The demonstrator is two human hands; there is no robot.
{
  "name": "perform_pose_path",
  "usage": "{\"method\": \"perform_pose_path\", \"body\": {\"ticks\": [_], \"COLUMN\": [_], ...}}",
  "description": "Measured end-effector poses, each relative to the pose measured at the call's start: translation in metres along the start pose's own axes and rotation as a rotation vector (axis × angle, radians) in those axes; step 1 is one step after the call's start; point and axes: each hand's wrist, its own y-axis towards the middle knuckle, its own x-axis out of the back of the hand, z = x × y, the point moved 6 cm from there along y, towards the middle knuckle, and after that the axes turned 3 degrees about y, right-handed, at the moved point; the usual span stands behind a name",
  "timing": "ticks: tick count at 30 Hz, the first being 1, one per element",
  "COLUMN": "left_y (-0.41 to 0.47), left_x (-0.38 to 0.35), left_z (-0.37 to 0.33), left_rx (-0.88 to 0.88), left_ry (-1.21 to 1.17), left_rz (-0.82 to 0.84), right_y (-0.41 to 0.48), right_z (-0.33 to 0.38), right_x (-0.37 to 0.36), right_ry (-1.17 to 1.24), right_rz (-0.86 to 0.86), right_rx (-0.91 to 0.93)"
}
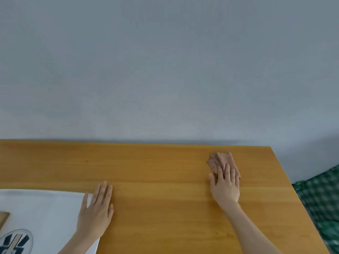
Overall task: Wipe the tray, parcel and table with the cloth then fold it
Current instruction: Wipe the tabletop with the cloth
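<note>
- Two flat hands, well apart: right hand [224,187] presses pink cloth [222,160] on bench [156,167] near far-right corner; left hand [96,211] touches white tray [45,204] corner.
- Use even palm pressure, overlapping strokes.

A plain grey-blue wall [165,61] fills the upper half of the view, shadowed along its foot. At the right edge, lower down, lies green fabric [320,198] with a pale check pattern, cut off by the frame. In the bottom left corner is a grey-outlined oval [27,241] with dark blue marks and pale thin sticks [15,241]; dish or print, unclear.
</note>
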Motion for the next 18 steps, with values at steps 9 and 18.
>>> {"method": "perform_pose_path", "body": {"ticks": [9, 18], "left_y": [-0.031, -0.078], "left_x": [0.010, 0.011], "left_z": [0.000, 0.010], "left_rx": [-0.019, -0.114], "left_ry": [-0.013, -0.072], "left_rz": [0.033, 0.183], "right_y": [-0.139, -0.150], "right_z": [0.161, 0.043], "right_x": [-0.080, -0.066], "right_ry": [0.009, -0.136], "right_rz": [0.107, 0.077], "right_rx": [0.446, 0.247]}}
